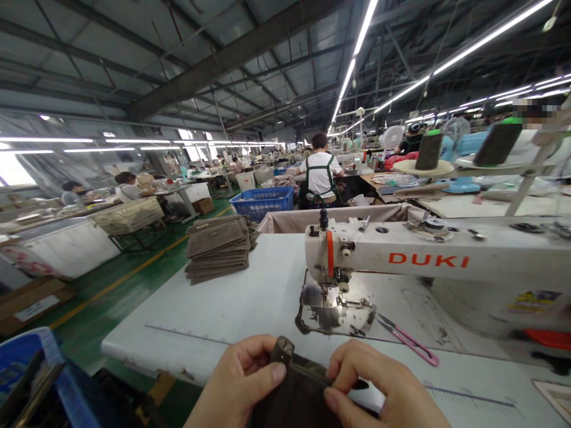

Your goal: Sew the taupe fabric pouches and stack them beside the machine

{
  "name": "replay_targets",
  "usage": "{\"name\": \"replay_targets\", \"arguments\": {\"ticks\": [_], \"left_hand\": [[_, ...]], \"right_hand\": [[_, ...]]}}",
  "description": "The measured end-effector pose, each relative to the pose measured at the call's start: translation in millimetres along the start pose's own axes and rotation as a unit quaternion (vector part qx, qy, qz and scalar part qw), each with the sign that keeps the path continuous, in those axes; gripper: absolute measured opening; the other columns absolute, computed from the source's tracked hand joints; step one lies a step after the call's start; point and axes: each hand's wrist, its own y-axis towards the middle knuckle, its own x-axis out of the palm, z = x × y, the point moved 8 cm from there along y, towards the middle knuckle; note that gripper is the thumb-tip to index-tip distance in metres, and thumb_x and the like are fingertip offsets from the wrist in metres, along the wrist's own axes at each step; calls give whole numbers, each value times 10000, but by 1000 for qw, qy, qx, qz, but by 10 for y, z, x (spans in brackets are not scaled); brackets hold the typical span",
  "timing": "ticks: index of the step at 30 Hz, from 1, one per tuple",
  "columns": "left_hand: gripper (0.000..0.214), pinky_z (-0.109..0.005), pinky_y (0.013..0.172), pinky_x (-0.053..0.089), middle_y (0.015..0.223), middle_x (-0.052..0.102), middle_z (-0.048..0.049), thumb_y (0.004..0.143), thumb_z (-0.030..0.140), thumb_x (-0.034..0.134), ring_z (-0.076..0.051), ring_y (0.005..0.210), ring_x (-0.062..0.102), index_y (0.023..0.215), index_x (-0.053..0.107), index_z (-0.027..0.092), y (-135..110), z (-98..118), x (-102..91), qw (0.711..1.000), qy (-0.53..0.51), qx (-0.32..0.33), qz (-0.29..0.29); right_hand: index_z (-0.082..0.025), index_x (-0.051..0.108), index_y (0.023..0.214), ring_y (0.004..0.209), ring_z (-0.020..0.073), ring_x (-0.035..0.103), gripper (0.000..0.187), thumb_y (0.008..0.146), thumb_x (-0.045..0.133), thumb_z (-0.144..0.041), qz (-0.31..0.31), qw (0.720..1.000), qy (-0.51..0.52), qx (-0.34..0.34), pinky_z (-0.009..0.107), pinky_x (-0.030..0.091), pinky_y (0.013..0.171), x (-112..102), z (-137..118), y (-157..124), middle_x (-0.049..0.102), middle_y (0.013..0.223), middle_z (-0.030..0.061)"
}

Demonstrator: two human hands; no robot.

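A dark olive-brown fabric piece (pixel 297 395) is held between my two hands at the front edge of the sewing table. My left hand (pixel 243 380) pinches its rolled or folded upper left corner between thumb and fingers. Along the top edge, farther right, my right hand (pixel 372 380) pinches the fabric; a dark pointed bit shows beside its fingers, and I cannot make out what it is. Just beyond my hands stands the white sewing machine (pixel 428 249) with its needle area over a metal plate (pixel 332 312). Pink-handled scissors (pixel 413 342) lie right of that plate.
A stack of brown fabric pieces (pixel 218 249) sits at the table's far left. Blue baskets (pixel 263 202) stand beyond the table and at the lower left. Thread cones (pixel 429 150) rise behind the machine. A person in a white shirt (pixel 322 175) sits ahead, facing away.
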Motion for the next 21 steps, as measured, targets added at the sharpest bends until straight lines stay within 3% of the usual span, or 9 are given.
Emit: {"name": "replay_targets", "arguments": {"ticks": [4, 6, 9, 11, 14, 16, 18, 21], "left_hand": [[290, -289, 727, 459, 836, 663, -46, 789, 391, 751, -192, 775, 608, 917, 649, 151, 94, 109, 19, 992, 103, -15, -70], [244, -253, 670, 426, 798, 626, -17, 824, 375, 673, -167, 739, 563, 907, 621, 151, 202, 196, 37, 969, 223, -14, -109], [134, -245, 635, 408, 762, 596, 10, 817, 283, 565, -170, 728, 545, 871, 606, 167, 475, 253, 71, 884, 446, 13, -141], [79, -262, 660, 420, 762, 604, 8, 780, 211, 552, -186, 751, 561, 820, 610, 177, 727, 218, 94, 833, 536, 41, -132], [74, -328, 802, 429, 836, 629, -27, 747, 129, 585, -231, 867, 573, 774, 628, 182, 1139, 101, 130, 796, 591, 93, -91], [105, -405, 916, 390, 951, 630, -73, 762, 111, 608, -283, 1005, 541, 829, 651, 180, 1392, 53, 137, 771, 620, 136, -44], [149, -474, 967, 355, 1063, 607, -117, 795, 137, 631, -333, 1109, 492, 937, 653, 172, 1605, 38, 126, 751, 638, 170, 6], [155, -464, 941, 399, 1046, 625, -126, 852, 170, 620, -322, 1069, 539, 1006, 636, 160, 1838, 3, 149, 735, 648, 198, 28]], "right_hand": [[-246, 562, 819, 591, 127, 561, 97, 760, 597, -178, -107, 990, 5, 91, 210, 427, 548, 225, 155, -22, 631, 677, -48], [-258, 626, 974, 630, 123, 593, 181, 807, 594, -194, -152, 987, 21, 40, 197, 442, 574, 362, 119, -3, 672, 751, -41], [-304, 658, 1150, 764, 124, 665, 333, 858, 579, -164, -182, 981, -10, -67, 190, 492, 713, 567, 94, 65, 728, 935, -30], [-295, 665, 1153, 815, 125, 683, 380, 826, 604, -110, -180, 974, -103, -93, 176, 502, 753, 691, 194, 159, 733, 970, -31], [-228, 698, 1005, 857, 170, 673, 244, 810, 640, -94, -151, 952, -252, -90, 221, 515, 771, 749, 405, 372, 717, 953, 9], [-191, 706, 932, 906, 227, 645, 127, 862, 620, -128, -129, 940, -305, -83, 302, 518, 799, 685, 524, 517, 694, 965, 63], [-173, 705, 969, 985, 266, 607, 141, 905, 582, -149, -115, 926, -348, -87, 373, 502, 861, 577, 611, 635, 669, 1027, 100], [-168, 682, 1105, 1012, 265, 591, 227, 928, 543, -141, -122, 909, -383, -107, 402, 478, 918, 418, 691, 744, 662, 1073, 106]]}}
